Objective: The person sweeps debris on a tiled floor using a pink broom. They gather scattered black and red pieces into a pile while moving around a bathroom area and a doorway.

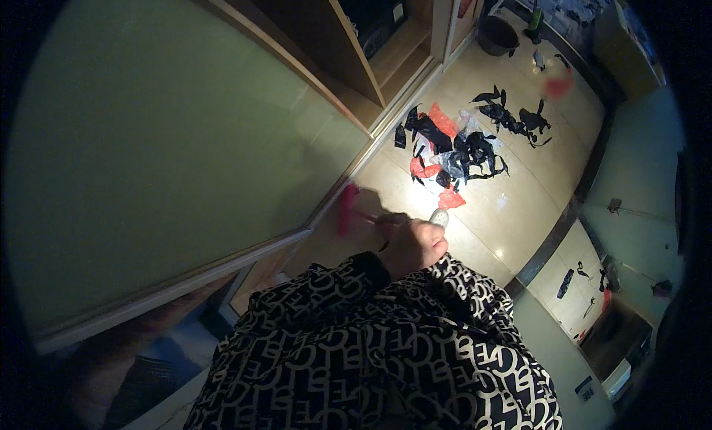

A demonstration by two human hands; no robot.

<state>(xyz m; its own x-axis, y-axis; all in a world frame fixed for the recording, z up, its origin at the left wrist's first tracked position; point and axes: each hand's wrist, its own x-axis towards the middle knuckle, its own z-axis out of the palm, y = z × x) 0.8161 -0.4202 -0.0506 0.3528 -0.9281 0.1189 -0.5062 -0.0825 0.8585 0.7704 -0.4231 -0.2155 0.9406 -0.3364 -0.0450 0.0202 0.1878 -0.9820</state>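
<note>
My left hand (410,250) is closed, in front of my body, around what looks like the handle of a pink broom. The blurred pink head of the broom (347,208) is left of the hand, by the foot of the sliding panel; a thin pink stick runs from it toward the fingers. My right sleeve (470,287) comes in to the same spot, but its hand cannot be made out apart from the left one. Just beyond the fingers shows the tip of a pale shoe with holes (439,218). Ahead lies a heap of black, red and clear plastic scraps (454,154).
More black scraps (512,120) and a blurred red piece (558,84) lie farther off on the tiled floor (486,215). A dark bucket (497,35) stands at the back. Left are a green sliding panel (170,140) and wooden shelves (400,63); right, a mirror-like glass surface (630,192).
</note>
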